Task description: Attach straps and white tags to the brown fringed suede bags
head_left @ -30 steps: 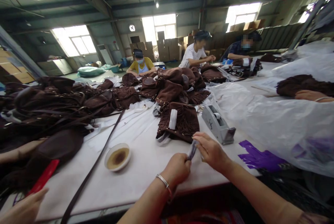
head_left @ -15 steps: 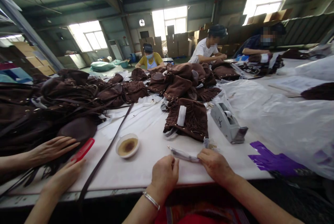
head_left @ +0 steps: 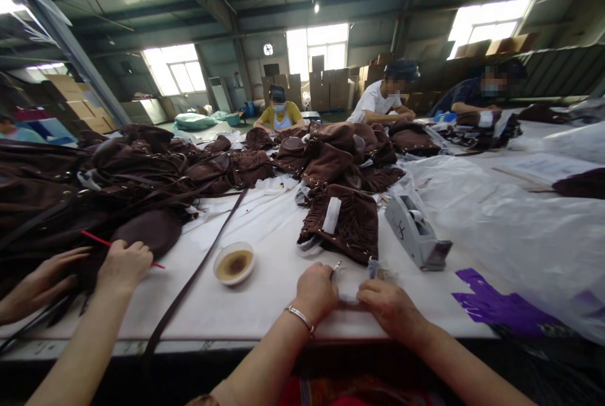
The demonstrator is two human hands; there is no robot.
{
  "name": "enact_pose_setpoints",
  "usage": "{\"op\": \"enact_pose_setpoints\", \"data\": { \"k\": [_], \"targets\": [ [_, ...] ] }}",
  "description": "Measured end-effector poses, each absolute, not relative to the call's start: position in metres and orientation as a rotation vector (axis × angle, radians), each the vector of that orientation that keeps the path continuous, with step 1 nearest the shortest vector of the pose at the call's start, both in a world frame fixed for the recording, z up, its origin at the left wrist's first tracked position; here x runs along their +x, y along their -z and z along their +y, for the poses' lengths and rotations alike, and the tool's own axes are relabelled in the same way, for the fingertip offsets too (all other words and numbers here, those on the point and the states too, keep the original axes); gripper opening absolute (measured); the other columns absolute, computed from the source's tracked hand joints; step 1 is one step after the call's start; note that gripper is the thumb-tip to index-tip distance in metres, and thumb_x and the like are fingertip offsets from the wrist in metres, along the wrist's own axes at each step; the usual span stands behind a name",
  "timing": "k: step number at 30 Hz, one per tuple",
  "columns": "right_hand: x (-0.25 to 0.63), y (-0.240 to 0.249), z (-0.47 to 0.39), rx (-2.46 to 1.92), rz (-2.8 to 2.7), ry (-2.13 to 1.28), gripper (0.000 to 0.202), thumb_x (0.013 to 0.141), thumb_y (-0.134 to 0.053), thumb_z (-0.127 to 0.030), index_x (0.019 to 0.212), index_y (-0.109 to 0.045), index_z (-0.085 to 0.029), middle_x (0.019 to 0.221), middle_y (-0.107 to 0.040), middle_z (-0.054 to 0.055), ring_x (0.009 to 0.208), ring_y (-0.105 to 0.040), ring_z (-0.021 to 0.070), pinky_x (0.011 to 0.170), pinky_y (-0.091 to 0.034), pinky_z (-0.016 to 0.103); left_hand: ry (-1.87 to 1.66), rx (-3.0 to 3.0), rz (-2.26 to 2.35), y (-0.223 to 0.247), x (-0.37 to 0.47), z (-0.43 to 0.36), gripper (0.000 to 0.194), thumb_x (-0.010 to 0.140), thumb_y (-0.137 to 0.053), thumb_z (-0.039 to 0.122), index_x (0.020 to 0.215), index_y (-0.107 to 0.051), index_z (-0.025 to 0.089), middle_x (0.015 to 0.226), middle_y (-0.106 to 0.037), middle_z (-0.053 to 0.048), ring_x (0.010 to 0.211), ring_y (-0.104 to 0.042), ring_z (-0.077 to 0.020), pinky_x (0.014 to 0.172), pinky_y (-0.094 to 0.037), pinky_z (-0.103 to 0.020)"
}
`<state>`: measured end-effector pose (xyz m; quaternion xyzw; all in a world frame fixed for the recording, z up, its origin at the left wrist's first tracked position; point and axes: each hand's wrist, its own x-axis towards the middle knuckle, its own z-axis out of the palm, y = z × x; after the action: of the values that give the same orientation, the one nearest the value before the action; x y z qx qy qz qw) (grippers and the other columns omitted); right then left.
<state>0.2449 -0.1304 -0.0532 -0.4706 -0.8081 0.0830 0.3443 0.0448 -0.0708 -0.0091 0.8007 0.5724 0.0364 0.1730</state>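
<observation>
My left hand, with a silver bangle on its wrist, is closed around a slim white-wrapped piece that has a metal tip showing above the fingers. Its exact kind is hard to make out. My right hand pinches the other end of the same wrapping. Just beyond my hands lies a dark brown fringed suede bag with a white strip on its front and gold eyelets along its edge. A round dish of brownish paste stands to the left of my hands.
A grey tape dispenser stands right of the bag, beside clear plastic sheeting and purple film. At left a co-worker's hands work with a red comb by piled brown bags. A dark strap crosses the table. Several people sit beyond.
My left hand has moved right and up onto the wrapped piece, covering much of it; my right hand stays at its end. The co-worker's red comb has turned edge-on and moved left.
</observation>
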Motion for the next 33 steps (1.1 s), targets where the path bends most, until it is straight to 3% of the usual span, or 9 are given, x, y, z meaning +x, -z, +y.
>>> {"op": "enact_pose_setpoints", "data": {
  "k": [4,8,12,15,21,27,33],
  "targets": [
    [0.243,0.049,-0.13,-1.28,-2.227,-0.227,0.029,0.092,-0.045,-0.015,0.084,-0.07,-0.025,0.098,-0.065,0.005,0.084,-0.062,0.0165,0.075,-0.05,0.028,-0.104,2.434,1.361,0.01,0.039,-0.078,0.026,0.086,-0.045,0.019,0.093,-0.069,0.017,0.098,-0.063,-0.011,0.086,-0.063,-0.0209,0.078,-0.05,-0.03],
    [0.24,0.048,-0.129,-1.288,-2.216,-0.272,0.026,0.091,-0.047,-0.015,0.082,-0.07,-0.024,0.095,-0.062,0.006,0.081,-0.06,0.0159,0.074,-0.049,0.028,-0.043,2.472,1.291,0.011,0.035,-0.077,0.025,0.085,-0.045,0.017,0.091,-0.069,0.016,0.093,-0.061,-0.01,0.08,-0.061,-0.0199,0.075,-0.05,-0.03],
    [0.238,0.037,-0.128,-1.304,-2.179,-0.437,0.014,0.091,-0.055,-0.025,0.093,-0.069,-0.022,0.095,-0.065,0.006,0.086,-0.062,0.0173,0.079,-0.049,0.028,-0.02,2.524,1.221,0.012,0.035,-0.078,0.022,0.084,-0.049,0.017,0.093,-0.069,0.016,0.093,-0.06,-0.011,0.078,-0.06,-0.0201,0.075,-0.05,-0.031],
    [0.228,0.02,-0.122,-1.542,-2.222,-0.317,0.02,0.091,-0.055,-0.029,0.103,-0.068,-0.021,0.094,-0.067,0.007,0.086,-0.064,0.0203,0.077,-0.049,0.031,-0.038,2.581,1.166,0.014,0.037,-0.08,0.023,0.087,-0.047,0.017,0.094,-0.068,0.016,0.092,-0.06,-0.01,0.079,-0.06,-0.0201,0.076,-0.05,-0.031],
    [0.203,-0.004,-0.105,-1.919,-2.544,-0.23,0.028,0.091,-0.048,-0.025,0.081,-0.073,-0.019,0.087,-0.069,0.009,0.076,-0.068,0.0239,0.061,-0.045,0.03,-0.054,2.618,1.154,0.017,0.035,-0.082,0.022,0.089,-0.045,0.015,0.096,-0.066,0.018,0.091,-0.06,-0.008,0.079,-0.06,-0.0192,0.072,-0.049,-0.03],
    [0.198,0.002,-0.098,-1.996,-2.45,-0.242,0.026,0.088,-0.052,-0.028,0.08,-0.074,-0.016,0.087,-0.071,0.011,0.082,-0.069,0.0258,0.065,-0.044,0.03,-0.385,2.297,1.581,0.027,0.033,-0.084,0.008,0.085,-0.057,0.023,0.087,-0.06,0.016,0.087,-0.062,-0.008,0.082,-0.06,-0.0203,0.075,-0.047,-0.03],
    [0.195,0.009,-0.096,-2.015,-2.249,-0.359,0.03,0.089,-0.053,-0.032,0.073,-0.073,-0.018,0.082,-0.073,0.01,0.08,-0.066,0.0216,0.067,-0.04,0.028,-0.721,2.207,1.522,0.039,0.038,-0.086,0.014,0.083,-0.047,0.009,0.086,-0.058,0.017,0.088,-0.06,-0.007,0.079,-0.056,-0.0181,0.077,-0.048,-0.03]
  ]
}}
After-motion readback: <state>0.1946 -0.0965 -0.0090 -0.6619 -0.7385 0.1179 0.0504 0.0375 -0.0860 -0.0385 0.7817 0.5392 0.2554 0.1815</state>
